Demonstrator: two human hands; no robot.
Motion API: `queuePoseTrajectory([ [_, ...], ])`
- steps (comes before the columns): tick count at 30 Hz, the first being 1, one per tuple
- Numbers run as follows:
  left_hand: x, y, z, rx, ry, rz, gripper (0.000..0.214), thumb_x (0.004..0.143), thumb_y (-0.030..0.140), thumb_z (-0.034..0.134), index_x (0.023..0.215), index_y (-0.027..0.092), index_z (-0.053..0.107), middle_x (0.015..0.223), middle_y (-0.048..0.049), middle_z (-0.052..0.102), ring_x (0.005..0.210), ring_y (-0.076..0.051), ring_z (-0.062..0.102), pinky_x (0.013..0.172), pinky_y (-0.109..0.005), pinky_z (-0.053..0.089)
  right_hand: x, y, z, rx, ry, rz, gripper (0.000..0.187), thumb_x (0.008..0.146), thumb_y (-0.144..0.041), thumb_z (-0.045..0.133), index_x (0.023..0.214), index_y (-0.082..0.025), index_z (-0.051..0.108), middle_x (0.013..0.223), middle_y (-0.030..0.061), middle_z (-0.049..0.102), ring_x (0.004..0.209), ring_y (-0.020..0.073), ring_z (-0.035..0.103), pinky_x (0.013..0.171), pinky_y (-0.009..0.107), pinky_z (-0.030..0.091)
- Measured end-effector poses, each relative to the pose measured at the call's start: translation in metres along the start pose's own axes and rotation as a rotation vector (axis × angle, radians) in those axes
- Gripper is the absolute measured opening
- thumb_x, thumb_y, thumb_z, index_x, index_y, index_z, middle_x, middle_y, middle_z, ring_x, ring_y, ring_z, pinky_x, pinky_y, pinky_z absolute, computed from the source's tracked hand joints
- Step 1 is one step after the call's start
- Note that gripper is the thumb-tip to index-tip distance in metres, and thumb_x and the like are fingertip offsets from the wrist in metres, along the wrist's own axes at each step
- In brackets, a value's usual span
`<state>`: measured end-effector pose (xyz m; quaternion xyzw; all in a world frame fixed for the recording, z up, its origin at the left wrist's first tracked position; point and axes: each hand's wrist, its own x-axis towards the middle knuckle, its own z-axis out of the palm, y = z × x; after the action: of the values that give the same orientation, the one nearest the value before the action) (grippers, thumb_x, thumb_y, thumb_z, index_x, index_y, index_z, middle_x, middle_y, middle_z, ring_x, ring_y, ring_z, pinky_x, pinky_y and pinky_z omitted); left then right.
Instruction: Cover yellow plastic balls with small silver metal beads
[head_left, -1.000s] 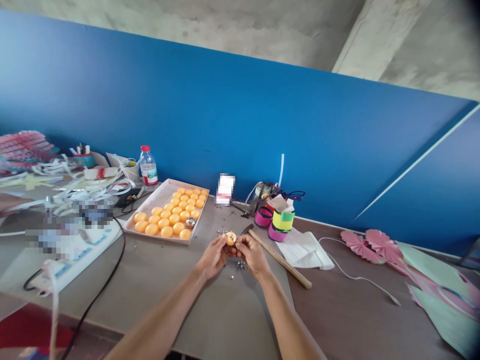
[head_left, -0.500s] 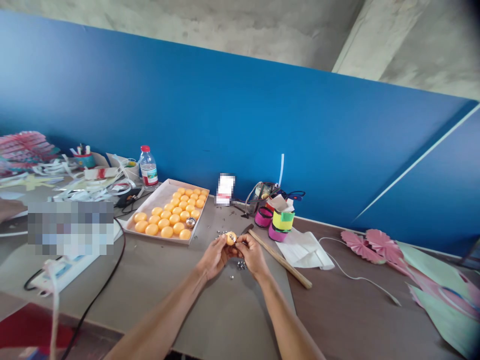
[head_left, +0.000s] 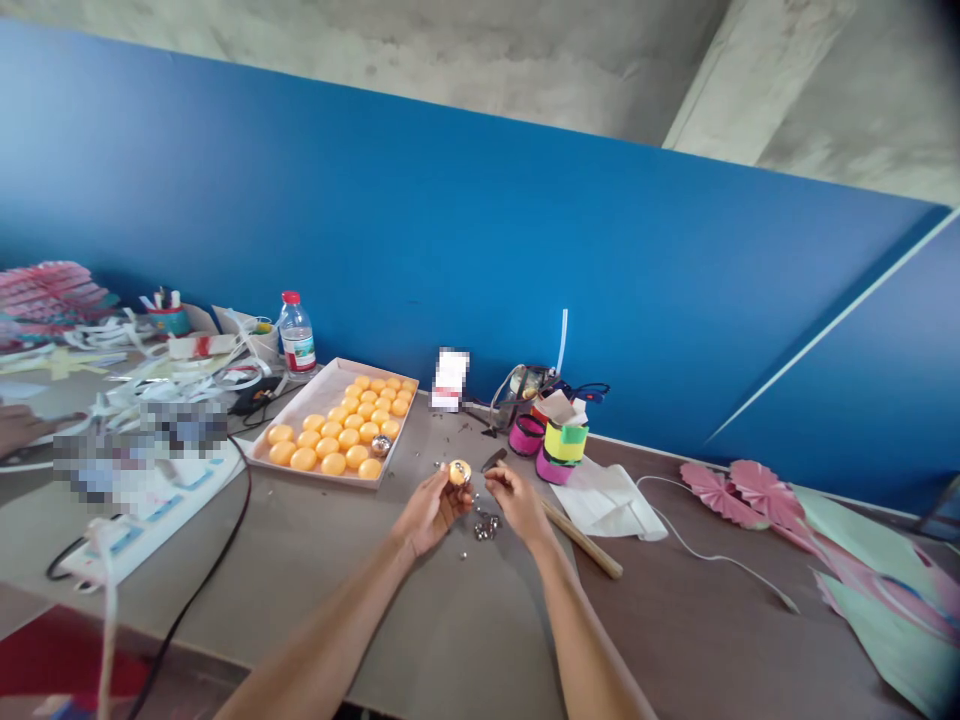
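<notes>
My left hand (head_left: 429,515) is closed on an orange ball (head_left: 458,470), which has small shiny silver pieces on its side. My right hand (head_left: 517,500) is just to the right, apart from the ball. Its thumb and fingertips are pinched together, and anything between them is too small to make out. Below and between the hands, a small heap of silver pieces (head_left: 486,527) lies on the grey table mat (head_left: 450,620). Behind my right hand is a hammer (head_left: 585,540) with a wooden handle, its head partly hidden.
A shallow box (head_left: 300,400) holds rows of orange balls and one silver-covered ball (head_left: 381,445). Left of it are a bottle (head_left: 297,335), a power strip (head_left: 157,520) and another person's hand (head_left: 30,428). Pink and yellow tape rolls (head_left: 559,450) and white cloth (head_left: 611,505) lie right.
My right hand has moved off the ball, slightly to the right. The ball has shifted a little in my left hand. The other person's hand reaches further in from the left.
</notes>
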<state>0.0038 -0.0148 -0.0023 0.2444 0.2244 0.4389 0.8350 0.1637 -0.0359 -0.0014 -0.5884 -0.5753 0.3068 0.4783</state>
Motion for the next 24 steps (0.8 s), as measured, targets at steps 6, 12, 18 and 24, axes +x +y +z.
queuePoseTrajectory([
  [6,0.000,0.004,-0.003,-0.023,-0.043,0.020,0.028,0.085,0.034,0.050,0.081,0.008,0.060,0.076,-0.0109,0.065,0.058,-0.012,0.060,0.059,-0.024,0.051,-0.006,0.014,-0.003,-0.566,-0.110,-0.041,0.029,0.065,-0.024,0.064,0.093,-0.018,0.064,0.092,0.0093,0.059,0.084,0.0220,0.057,0.073,0.029,0.039],
  [12,0.000,0.002,-0.003,-0.021,-0.052,0.016,0.027,0.084,0.033,0.051,0.083,0.007,0.061,0.078,-0.0119,0.066,0.062,-0.013,0.061,0.062,-0.026,0.052,-0.008,0.009,0.004,-0.676,-0.160,-0.031,0.018,0.073,-0.010,0.047,0.077,-0.018,0.062,0.078,0.0064,0.062,0.070,0.0166,0.056,0.062,0.025,0.034],
  [18,-0.001,0.003,-0.002,-0.011,-0.054,0.018,0.027,0.084,0.032,0.052,0.082,0.007,0.061,0.075,-0.0108,0.065,0.061,-0.013,0.062,0.062,-0.025,0.052,-0.007,0.005,0.004,-0.703,-0.164,-0.021,0.017,0.076,-0.012,0.046,0.075,-0.018,0.061,0.078,0.0060,0.063,0.069,0.0152,0.055,0.061,0.024,0.032],
  [24,-0.002,0.004,-0.001,-0.011,-0.029,0.034,0.024,0.083,0.031,0.053,0.081,0.008,0.060,0.074,-0.0098,0.065,0.061,-0.013,0.062,0.060,-0.025,0.052,-0.010,-0.004,0.002,-0.709,-0.198,-0.004,0.016,0.080,-0.025,0.048,0.082,-0.017,0.062,0.086,0.0061,0.062,0.077,0.0151,0.055,0.066,0.022,0.034],
])
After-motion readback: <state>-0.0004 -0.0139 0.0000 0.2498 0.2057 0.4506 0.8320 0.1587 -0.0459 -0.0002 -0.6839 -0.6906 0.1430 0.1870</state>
